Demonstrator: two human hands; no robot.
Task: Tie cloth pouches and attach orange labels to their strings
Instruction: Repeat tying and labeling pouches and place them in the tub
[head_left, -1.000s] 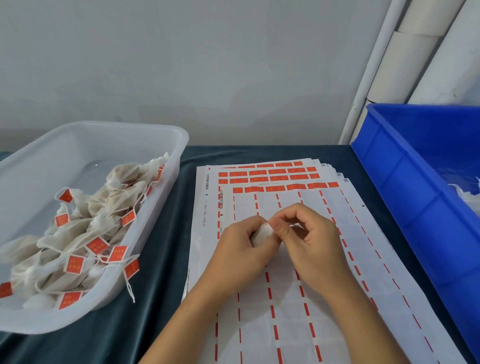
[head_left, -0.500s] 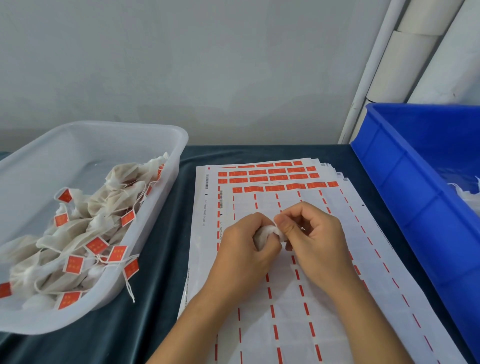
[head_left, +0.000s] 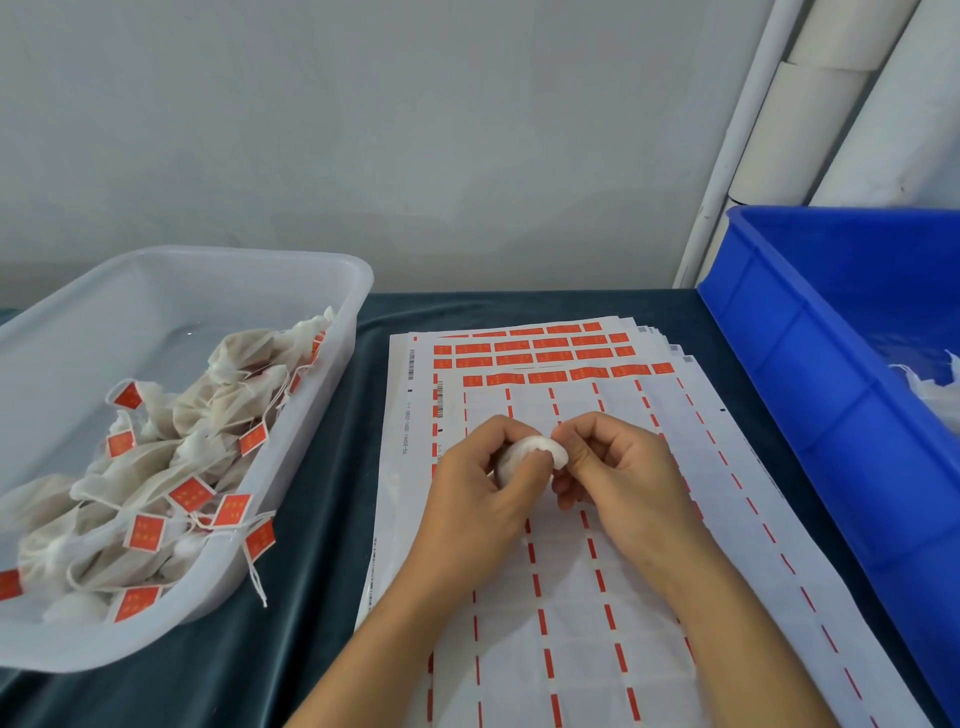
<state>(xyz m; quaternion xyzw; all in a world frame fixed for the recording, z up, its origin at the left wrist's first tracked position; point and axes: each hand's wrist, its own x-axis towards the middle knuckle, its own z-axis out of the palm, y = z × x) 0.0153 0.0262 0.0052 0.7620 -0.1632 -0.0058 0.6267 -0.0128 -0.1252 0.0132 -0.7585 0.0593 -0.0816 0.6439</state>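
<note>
A small white cloth pouch (head_left: 540, 448) sits between both hands above the label sheets (head_left: 571, 597). My left hand (head_left: 485, 499) curls round the pouch body, most of which is hidden in the fist. My right hand (head_left: 618, 467) pinches the pouch's puckered top edge with thumb and forefinger. Orange labels (head_left: 550, 357) remain in rows at the far end of the stacked sheets; the nearer part is peeled, with only orange dashes left. No string is visible at the hands.
A translucent white bin (head_left: 291, 467) at left holds several tied pouches with orange labels (head_left: 192, 493). A blue crate (head_left: 810, 395) at right holds white cloth (head_left: 935, 389). Dark cloth covers the table (head_left: 322, 519). White pipes (head_left: 810, 104) stand at the back right.
Both hands have shifted slightly down and left on the sheets. More of the pouch's white top now shows between the thumbs.
</note>
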